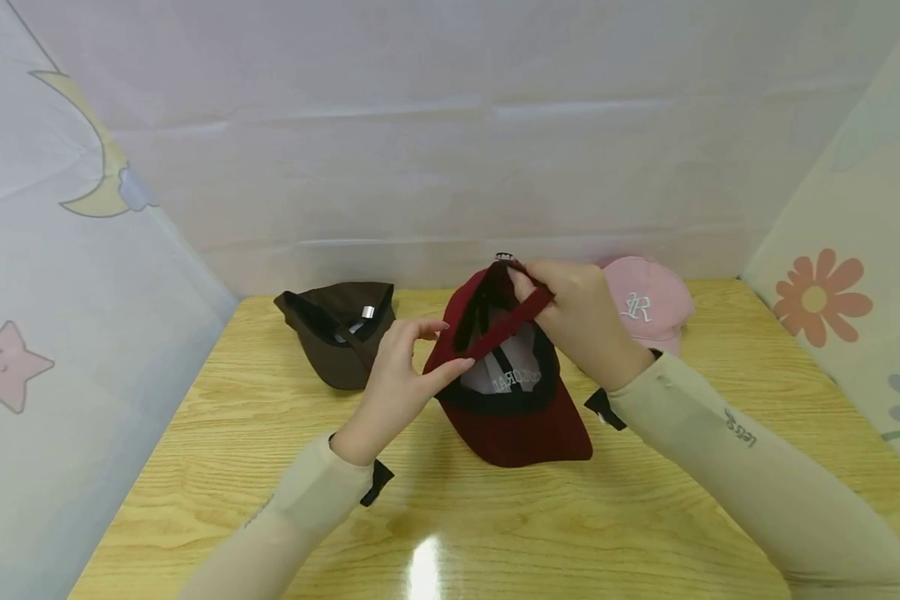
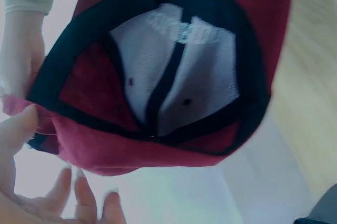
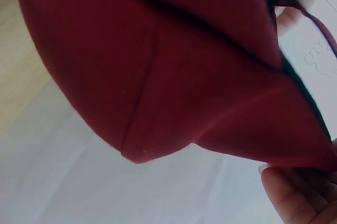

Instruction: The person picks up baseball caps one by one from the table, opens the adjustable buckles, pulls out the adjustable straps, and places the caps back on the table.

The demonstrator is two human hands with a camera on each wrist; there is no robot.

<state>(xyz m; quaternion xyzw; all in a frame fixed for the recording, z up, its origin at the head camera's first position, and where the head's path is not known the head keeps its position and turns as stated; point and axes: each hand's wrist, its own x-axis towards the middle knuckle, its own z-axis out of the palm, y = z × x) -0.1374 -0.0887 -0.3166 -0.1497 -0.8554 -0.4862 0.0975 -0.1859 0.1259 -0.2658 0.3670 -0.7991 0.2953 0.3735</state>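
Gripping one maroon cap (image 1: 510, 400) are two hands (image 1: 393, 379) (image 1: 581, 321), two caps (image 1: 341, 365) (image 1: 651, 287) nearby.

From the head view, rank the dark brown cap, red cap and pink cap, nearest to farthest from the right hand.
1. Red cap: in the right hand's grip.
2. Pink cap: just right of that hand, partly hidden behind it.
3. Dark brown cap: farthest, over on the left.

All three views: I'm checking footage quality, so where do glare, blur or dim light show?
Head view: white glare on the wooden table near the bottom edge, the maroon cap fairly sharp; left wrist view: hazy, washed-out background, the lettering inside the cap blurred; right wrist view: the cap's outside dim and soft, against a paler background.
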